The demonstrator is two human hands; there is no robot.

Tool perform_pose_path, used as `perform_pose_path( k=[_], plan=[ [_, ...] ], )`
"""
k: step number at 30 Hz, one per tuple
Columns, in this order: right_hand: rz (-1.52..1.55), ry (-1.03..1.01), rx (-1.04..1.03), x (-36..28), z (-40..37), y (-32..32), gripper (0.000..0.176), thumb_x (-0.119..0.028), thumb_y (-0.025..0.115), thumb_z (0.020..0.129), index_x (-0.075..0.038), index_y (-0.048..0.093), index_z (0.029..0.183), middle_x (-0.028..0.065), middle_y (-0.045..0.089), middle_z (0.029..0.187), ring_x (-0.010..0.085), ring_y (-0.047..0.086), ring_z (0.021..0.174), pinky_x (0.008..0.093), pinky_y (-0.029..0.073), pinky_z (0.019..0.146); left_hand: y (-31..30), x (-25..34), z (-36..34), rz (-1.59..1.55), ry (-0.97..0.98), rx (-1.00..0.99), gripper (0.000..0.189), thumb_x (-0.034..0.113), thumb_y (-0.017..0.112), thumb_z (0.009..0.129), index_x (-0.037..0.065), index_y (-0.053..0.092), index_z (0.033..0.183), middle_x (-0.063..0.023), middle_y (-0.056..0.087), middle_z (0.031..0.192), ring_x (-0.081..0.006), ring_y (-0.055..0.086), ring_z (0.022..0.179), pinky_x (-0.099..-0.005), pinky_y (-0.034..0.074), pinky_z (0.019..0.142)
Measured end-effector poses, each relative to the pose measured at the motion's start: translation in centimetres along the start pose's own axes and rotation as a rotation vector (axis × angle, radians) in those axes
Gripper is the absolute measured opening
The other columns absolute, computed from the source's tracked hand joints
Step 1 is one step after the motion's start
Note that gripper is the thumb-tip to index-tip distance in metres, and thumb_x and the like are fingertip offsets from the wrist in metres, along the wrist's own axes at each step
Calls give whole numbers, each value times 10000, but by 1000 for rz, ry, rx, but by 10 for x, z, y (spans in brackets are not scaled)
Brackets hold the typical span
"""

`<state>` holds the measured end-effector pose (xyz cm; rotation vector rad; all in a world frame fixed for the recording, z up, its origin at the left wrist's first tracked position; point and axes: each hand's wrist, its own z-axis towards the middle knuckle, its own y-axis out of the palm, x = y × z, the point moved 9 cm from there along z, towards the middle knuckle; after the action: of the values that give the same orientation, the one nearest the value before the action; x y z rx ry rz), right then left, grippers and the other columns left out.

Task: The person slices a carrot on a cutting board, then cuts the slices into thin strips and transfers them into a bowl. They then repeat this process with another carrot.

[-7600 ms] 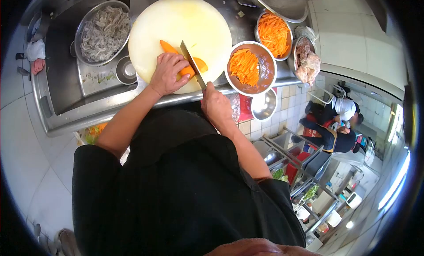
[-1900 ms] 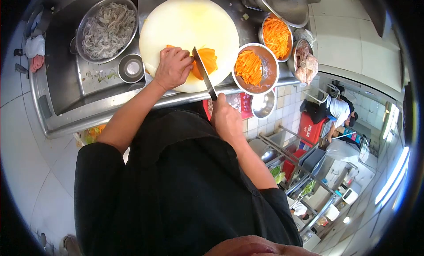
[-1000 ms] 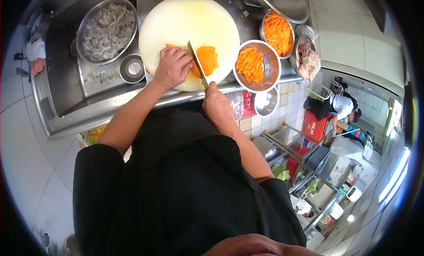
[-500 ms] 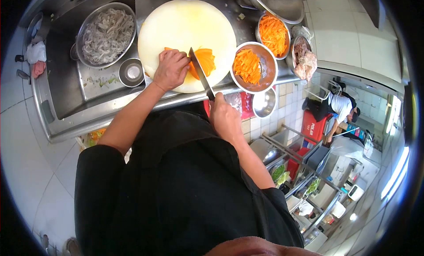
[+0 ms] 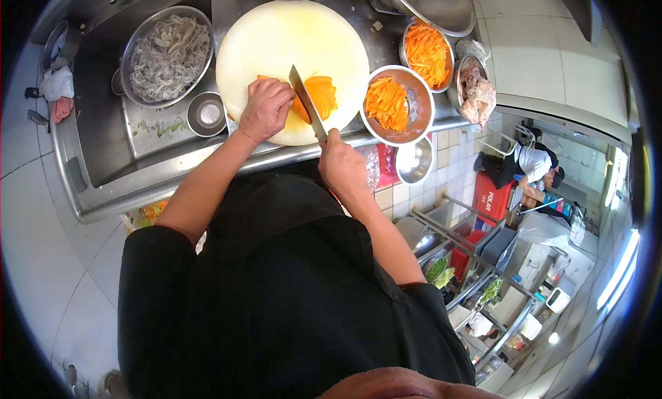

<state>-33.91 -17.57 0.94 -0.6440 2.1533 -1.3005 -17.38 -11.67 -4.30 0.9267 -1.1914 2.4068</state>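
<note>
On the round cutting board (image 5: 289, 37), my left hand (image 5: 267, 111) presses down with curled fingers on an orange vegetable, probably carrot, most of it hidden beneath them. My right hand (image 5: 345, 166) is closed around the handle of a kitchen knife (image 5: 307, 104) at the board's near edge. The blade stands close against my left fingertips and points away from me. Thin orange slices (image 5: 324, 96) lie fanned out to the right of the blade. Beside the board, a colander (image 5: 422, 127) holds orange strips (image 5: 386, 104).
A sink (image 5: 96, 140) at left holds a bowl of greyish strips (image 5: 171, 58) and a small metal bowl (image 5: 206, 114). At right are a bowl of orange shreds (image 5: 426, 54) and one of raw meat (image 5: 477, 96). A person (image 5: 534, 161) works farther right near a red cooler (image 5: 491, 196).
My right hand and the knife handle have moved slightly left and up, and the blade's tip has shifted a little left. My left hand stays nearly in place.
</note>
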Motion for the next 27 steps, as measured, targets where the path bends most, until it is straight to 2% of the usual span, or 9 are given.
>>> perform_pose_path(
  k=[3,7,12,17,27],
  plan=[
    [8,-59,52,-8,-19,-23,82,-63,532,965,2,536,1014,260,720,765,455,736,754,563,575,697,1,1,0,30,0,-3,172,96,702,878,78,701,1049,-53,661,1094,-264,607,1095,-455,378,1040],
    [-22,-6,17,-5,-32,-23,73,-63,522,968,1,537,1000,268,716,762,458,736,756,565,574,687,1,2,2,27,-4,-6,181,94,697,875,75,704,1055,-59,654,1091,-262,609,1095,-454,374,1040],
    [17,24,-23,4,-21,3,86,-42,520,955,13,535,1019,285,713,779,474,732,767,576,572,703,0,2,2,20,2,-7,203,86,717,858,74,698,1060,-63,660,1097,-277,611,1103,-454,380,1030],
    [38,-37,17,10,12,33,140,-104,552,998,24,520,1045,296,709,786,486,727,778,579,572,708,2,-3,1,15,-9,8,189,98,706,864,83,695,1052,-61,667,1094,-270,613,1105,-462,374,1043],
    [39,-65,29,15,-1,24,170,-166,547,1042,1,522,1017,284,706,758,468,729,748,568,576,692,-2,1,-6,-5,-46,44,177,135,736,859,96,709,1030,-38,665,1094,-268,604,1086,-451,407,996]
  ],
)
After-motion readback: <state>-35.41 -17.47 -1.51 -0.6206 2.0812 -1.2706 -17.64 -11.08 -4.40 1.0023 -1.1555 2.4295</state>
